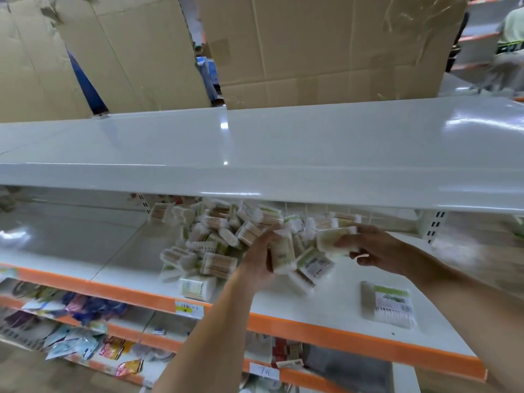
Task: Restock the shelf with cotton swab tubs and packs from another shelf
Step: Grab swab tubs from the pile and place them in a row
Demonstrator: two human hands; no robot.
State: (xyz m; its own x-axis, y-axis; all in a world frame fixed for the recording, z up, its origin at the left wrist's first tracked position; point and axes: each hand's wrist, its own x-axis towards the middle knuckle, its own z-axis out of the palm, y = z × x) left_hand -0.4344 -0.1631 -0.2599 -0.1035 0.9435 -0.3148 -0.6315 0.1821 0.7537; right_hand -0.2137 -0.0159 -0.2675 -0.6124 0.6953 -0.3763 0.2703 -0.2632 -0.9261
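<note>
Swab pile (226,239) crowds mid-shelf under low upper shelf (255,188).

The white metal upper shelf (255,154) hides the back of my heap of clear cotton swab tubs (226,236). My left hand (259,259) covers one tub's side; the labels are too blurred to read.

Both hands (259,259) (377,248) in curled grip

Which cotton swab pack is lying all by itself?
The flat pack with the green label, near the shelf's front edge, right of the pile and apart from both hands.
</note>
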